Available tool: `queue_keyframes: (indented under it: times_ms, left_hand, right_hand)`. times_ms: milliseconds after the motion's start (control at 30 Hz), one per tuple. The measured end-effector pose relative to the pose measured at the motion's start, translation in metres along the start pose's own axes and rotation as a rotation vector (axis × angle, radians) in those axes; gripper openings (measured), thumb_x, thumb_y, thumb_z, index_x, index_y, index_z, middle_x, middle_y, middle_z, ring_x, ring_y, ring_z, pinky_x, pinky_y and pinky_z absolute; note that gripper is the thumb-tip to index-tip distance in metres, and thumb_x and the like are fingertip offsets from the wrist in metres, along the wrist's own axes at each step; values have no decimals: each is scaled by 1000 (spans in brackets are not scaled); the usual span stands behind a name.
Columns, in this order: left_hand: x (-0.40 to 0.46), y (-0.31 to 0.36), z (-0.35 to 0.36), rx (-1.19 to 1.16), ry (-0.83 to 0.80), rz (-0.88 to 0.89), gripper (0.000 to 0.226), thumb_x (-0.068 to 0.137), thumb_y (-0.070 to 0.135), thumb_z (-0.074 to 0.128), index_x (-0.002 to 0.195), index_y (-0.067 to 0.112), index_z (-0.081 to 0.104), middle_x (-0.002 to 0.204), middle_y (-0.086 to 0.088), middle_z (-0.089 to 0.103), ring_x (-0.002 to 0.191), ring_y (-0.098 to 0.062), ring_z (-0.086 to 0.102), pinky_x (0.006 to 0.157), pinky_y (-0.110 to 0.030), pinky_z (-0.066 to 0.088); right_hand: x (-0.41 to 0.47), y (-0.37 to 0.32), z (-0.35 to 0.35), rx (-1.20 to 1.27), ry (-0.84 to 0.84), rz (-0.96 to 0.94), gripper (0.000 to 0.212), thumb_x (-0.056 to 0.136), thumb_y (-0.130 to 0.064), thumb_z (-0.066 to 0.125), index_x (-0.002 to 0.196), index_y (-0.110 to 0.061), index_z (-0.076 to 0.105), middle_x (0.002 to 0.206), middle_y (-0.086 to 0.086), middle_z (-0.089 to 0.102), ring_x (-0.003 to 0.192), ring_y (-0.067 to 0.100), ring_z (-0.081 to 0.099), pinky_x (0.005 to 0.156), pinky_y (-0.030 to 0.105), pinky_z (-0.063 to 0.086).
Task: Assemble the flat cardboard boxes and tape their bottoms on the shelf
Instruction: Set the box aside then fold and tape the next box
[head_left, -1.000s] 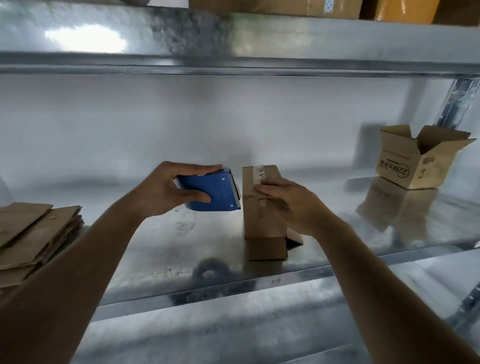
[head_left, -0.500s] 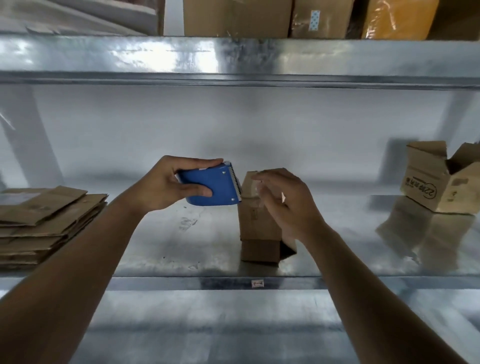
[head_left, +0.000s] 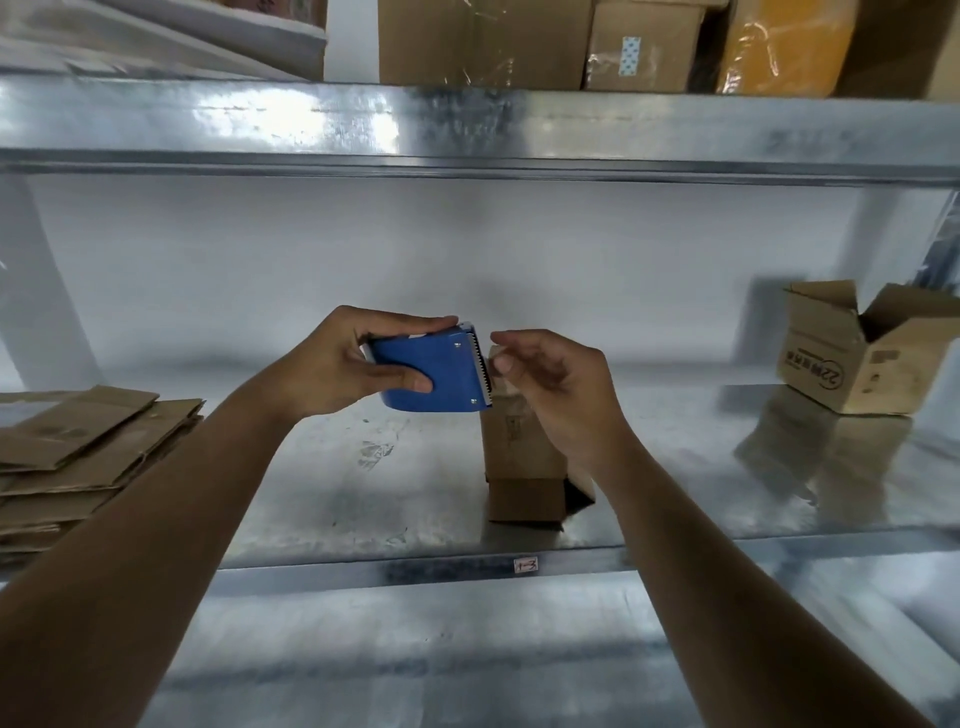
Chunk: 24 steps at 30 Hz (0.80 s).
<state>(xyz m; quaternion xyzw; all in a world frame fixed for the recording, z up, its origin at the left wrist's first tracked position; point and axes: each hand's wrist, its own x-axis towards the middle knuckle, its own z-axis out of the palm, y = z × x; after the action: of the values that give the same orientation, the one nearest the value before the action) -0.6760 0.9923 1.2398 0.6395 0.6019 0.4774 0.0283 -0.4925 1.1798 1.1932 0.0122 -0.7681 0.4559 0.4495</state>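
My left hand (head_left: 337, 364) grips a blue tape dispenser (head_left: 441, 384) and holds it in the air over the shelf, toothed blade pointing right. My right hand (head_left: 561, 384) hovers just right of the blade with fingers loosely curled; thumb and forefinger sit slightly apart near the teeth, and I see no tape between them. Behind and below both hands a small upright cardboard box (head_left: 519, 452) stands on the metal shelf (head_left: 363, 566), its lower flaps spread on the surface. Neither hand touches it.
A stack of flat cardboard boxes (head_left: 78, 452) lies at the shelf's left end. An assembled box (head_left: 852, 358) with open top flaps stands at the right. The upper shelf (head_left: 467, 130) carries several larger cartons (head_left: 483, 41). A white wall closes the back.
My right hand has lifted off the small box's top and moved up to the dispenser's blade. The left hand brought the dispenser slightly right. The view has tilted upward.
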Motion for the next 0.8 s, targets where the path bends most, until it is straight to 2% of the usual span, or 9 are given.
queue_keyframes:
  times_ms: [100, 200, 367, 467, 667, 800]
  left_hand:
    - [4, -2, 1, -6, -17, 14, 59, 79, 4, 81, 134, 17, 65, 125, 16, 73, 119, -11, 67, 93, -21, 56]
    - [7, -6, 2, -8, -29, 25, 60, 79, 0, 81, 136, 13, 65, 127, 15, 72, 120, -10, 67, 94, -19, 55]
    - [11, -9, 4, -14, -58, 35, 60, 77, 7, 81, 134, 17, 65, 126, 17, 72, 119, -10, 67, 95, -19, 54]
    - [13, -11, 4, -11, -54, 47, 61, 78, 6, 81, 135, 18, 65, 127, 17, 72, 120, -9, 66, 97, -20, 54]
    - [18, -10, 0, -6, -88, 24, 59, 75, 14, 82, 131, 26, 66, 125, 22, 71, 120, -5, 65, 94, -18, 54]
    - [22, -10, -1, -1, -124, 15, 58, 76, 18, 81, 131, 32, 66, 124, 25, 71, 119, -4, 64, 93, -17, 55]
  right_hand:
    - [-2, -1, 0, -4, 16, 18, 24, 98, -16, 71, 122, -16, 74, 108, 0, 79, 103, 19, 75, 93, 49, 61]
    - [-5, -6, 2, 20, -22, 36, 28, 96, -24, 71, 124, -19, 72, 114, 0, 77, 106, 18, 73, 91, 44, 62]
    - [-4, -6, 0, 87, -18, 35, 27, 93, 0, 72, 120, -6, 73, 114, 8, 78, 106, 21, 75, 91, 34, 61]
    - [-5, -7, -1, 132, 16, 60, 30, 94, 5, 69, 123, 0, 72, 115, 11, 77, 108, 22, 74, 93, 32, 60]
    - [-6, -7, -6, 80, 118, 141, 31, 94, 6, 70, 121, -8, 74, 103, 4, 80, 100, 23, 76, 97, 45, 60]
    - [-4, -9, -4, 58, 207, 219, 26, 89, 1, 77, 113, -10, 77, 94, 5, 81, 89, 24, 78, 91, 47, 62]
